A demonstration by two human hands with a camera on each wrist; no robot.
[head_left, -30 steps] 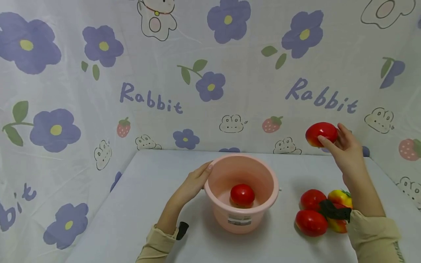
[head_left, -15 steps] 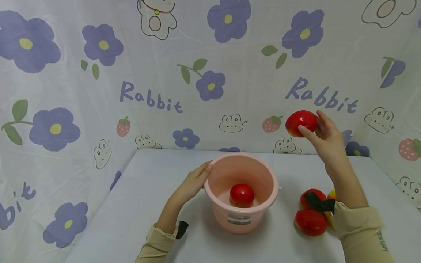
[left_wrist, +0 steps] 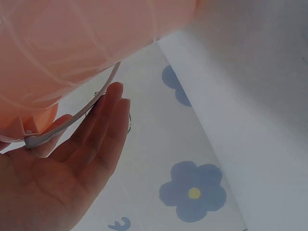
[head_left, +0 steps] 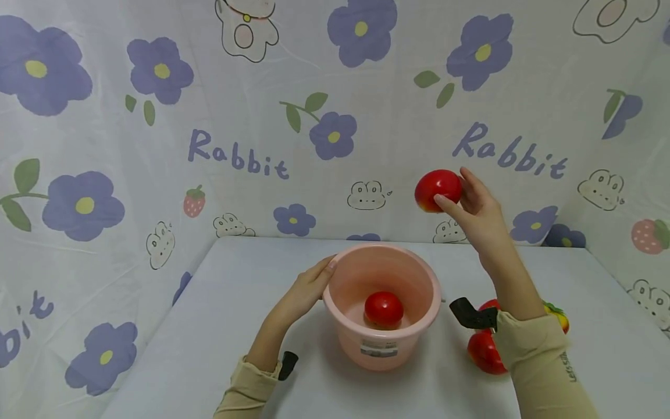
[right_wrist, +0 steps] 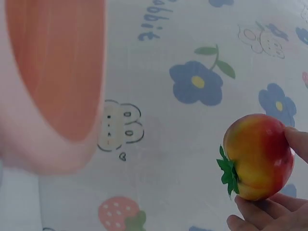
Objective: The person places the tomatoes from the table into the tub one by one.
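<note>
A pink plastic bucket [head_left: 352,343] stands on the white table with one red tomato [head_left: 384,309] lying inside. My left hand [head_left: 303,294] holds the bucket at its left rim, a fingertip over the edge; in the left wrist view the other fingers extend along the outside, by the grey handle [left_wrist: 72,120]. Raised above and right of the bucket, my right hand [head_left: 478,218] grips a second tomato [head_left: 438,191] between thumb and fingers. The right wrist view shows that tomato [right_wrist: 260,156] as red and yellow with green leaves at its end, apart from the bucket.
More red tomatoes [head_left: 485,352] sit on the table right of the bucket, partly hidden by my right sleeve [head_left: 528,343]. A yellowish one [head_left: 557,317] with green leaves peeks out behind it. A flower-and-rabbit patterned cloth [head_left: 235,105] hangs behind the table.
My right hand has carried its tomato leftward and slightly up, nearer the bucket. My left hand and the bucket have kept their places.
</note>
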